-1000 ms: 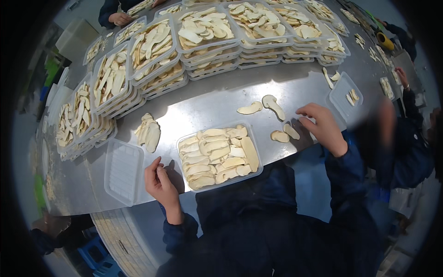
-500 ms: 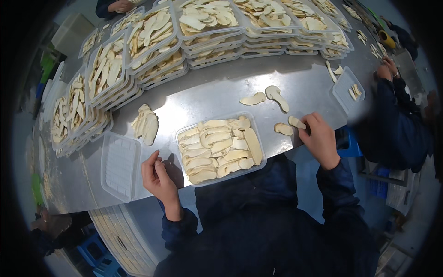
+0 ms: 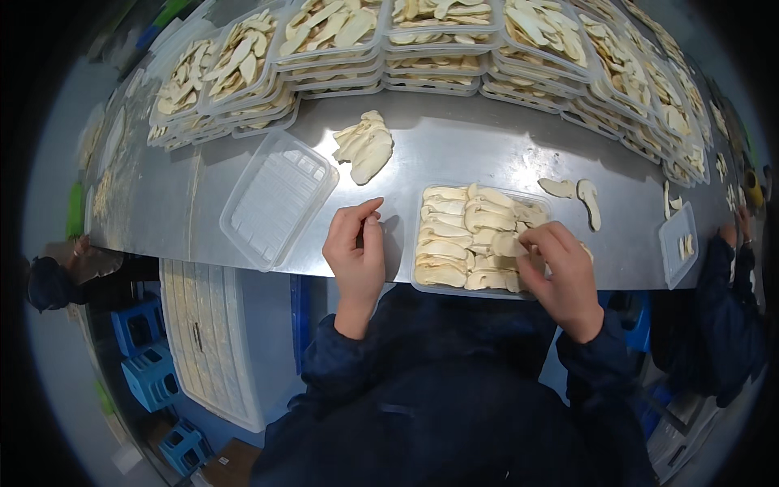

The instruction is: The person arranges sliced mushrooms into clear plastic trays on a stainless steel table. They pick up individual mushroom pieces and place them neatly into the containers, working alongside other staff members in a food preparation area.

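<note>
Right hand (image 3: 562, 276), bare and nearly closed, pinched a thin, pale oval mushroom slice (image 3: 505, 243) over the right part of a shallow, clear plastic tray (image 3: 471, 292). Half a second earlier it had been at the grey metal worktop (image 3: 454, 138) beside the tray, so that piece had come across to the packed cream-coloured rows (image 3: 445, 235). Left of the tray, the left hand (image 3: 355, 247) hung half-curled and empty, much as before. Farther out, the view had swung leftward.

Two foreground hands (image 3: 355, 246) (image 3: 561, 274), one held slice (image 3: 506, 244)
</note>
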The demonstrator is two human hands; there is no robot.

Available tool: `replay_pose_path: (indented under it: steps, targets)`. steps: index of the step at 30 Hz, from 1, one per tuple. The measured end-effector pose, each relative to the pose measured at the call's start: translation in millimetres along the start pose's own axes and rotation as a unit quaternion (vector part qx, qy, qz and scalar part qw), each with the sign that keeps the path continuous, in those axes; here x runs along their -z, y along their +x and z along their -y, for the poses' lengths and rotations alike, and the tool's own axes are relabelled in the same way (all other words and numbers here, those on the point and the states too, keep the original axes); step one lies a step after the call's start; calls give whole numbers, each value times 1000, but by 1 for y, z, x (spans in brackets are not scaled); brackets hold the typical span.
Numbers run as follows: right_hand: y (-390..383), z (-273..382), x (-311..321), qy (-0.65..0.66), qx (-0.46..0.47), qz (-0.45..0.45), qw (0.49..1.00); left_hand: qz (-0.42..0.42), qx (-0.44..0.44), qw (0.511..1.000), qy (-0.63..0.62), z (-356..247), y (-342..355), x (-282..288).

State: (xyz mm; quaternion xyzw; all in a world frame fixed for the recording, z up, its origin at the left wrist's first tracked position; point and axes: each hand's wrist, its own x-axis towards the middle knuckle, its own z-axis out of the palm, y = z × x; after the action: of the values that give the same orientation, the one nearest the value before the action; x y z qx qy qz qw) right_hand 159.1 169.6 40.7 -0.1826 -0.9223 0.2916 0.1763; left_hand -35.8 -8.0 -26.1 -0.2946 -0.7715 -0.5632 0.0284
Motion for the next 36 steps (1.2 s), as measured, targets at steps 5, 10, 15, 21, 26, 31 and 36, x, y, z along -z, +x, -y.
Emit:
replay_pose_path:
  steps: [5,10,15,21,26,31,36]
  targets:
    - [18,-1,-19,-73,83,7,994,-3,-8,1000,-7,0,1,-1]
    - [23,1,-22,-97,78,12,992,3,4,1000,-15,-2,1,-1]
    - [23,1,-24,-99,72,23,992,4,2,1000,-15,-2,1,0]
    - [20,0,-19,-68,49,-7,996,10,16,1000,-15,1,0,1]
    - [4,-37,33,-72,-105,-113,985,16,16,1000,-17,-2,-1,2]
    - [-45,-73,62,-112,-206,-128,964,16,17,1000,-16,1,-3,-1]
    - [-59,-66,44,-127,-208,-44,969,28,32,999,3,10,-4,1]
